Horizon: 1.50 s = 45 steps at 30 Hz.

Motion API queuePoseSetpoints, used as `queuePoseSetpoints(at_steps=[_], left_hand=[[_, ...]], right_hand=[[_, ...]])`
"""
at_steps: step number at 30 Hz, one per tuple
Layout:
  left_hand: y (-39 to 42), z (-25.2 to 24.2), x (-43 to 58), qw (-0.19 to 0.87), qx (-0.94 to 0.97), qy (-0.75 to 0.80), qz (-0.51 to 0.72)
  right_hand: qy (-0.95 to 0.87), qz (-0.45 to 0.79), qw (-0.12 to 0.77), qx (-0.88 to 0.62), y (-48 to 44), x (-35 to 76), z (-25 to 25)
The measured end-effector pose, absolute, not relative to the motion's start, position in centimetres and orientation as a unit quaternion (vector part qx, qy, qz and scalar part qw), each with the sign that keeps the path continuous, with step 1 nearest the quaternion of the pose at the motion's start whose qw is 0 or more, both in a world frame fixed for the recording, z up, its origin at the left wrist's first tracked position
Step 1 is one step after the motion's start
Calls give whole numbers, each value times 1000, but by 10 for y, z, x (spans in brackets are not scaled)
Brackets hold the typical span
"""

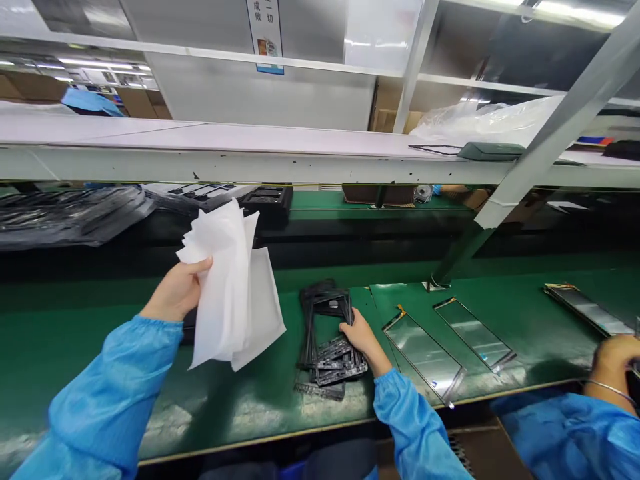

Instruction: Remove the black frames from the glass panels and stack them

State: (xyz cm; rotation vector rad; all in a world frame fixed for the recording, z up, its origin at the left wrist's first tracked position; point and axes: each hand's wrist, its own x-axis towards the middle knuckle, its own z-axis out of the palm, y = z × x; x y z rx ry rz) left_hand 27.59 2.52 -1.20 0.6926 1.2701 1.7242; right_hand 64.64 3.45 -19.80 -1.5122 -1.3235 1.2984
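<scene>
My left hand [181, 288] is closed on a fanned bundle of thin white sheets or sleeves [225, 287], held up over the green bench. The lowest sheet hangs out to the right of the others. My right hand [361, 335] grips the right side of a loose pile of black rectangular plastic frames [330, 363]. These frames are stacked askew on the bench, and green shows through their openings. Beyond my right hand, two clear glass panels with dark edges lie flat: a nearer panel [424, 353] and a farther panel [475, 333].
At the right edge, another person's hand [617, 357] is beside a stack of panels [590, 310]. A slanted metal post [510, 193] rises from the bench. A white shelf [250, 163] crosses above. Dark plastic-wrapped parts [70, 217] and a black tray [267, 200] sit at the back left.
</scene>
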Motion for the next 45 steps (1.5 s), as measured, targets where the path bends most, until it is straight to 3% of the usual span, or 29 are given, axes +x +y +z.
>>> queuePoseSetpoints(at_steps=[6, 10, 16, 25, 31, 35, 40, 45], left_hand=[[1, 5, 269, 442, 269, 539, 665], [-14, 13, 275, 454, 269, 551, 647], [-13, 1, 293, 466, 305, 517, 650], [-47, -46, 277, 439, 345, 474, 681], [-63, -71, 281, 397, 343, 483, 700], [-60, -71, 282, 334, 327, 506, 725], [-55, -40, 274, 253, 306, 471, 788], [-62, 12, 229, 137, 308, 427, 839]], right_hand=[[-535, 437, 340, -638, 34, 659, -177], [-552, 435, 412, -580, 12, 633, -149], [-528, 550, 514, -393, 11, 533, -116], [-437, 561, 615, -341, 1, 486, -109], [-444, 552, 612, -352, -12, 473, -106], [-498, 573, 564, -324, -14, 486, -108], [-569, 607, 466, -301, -24, 504, -136], [-604, 571, 437, -345, -31, 482, -163]])
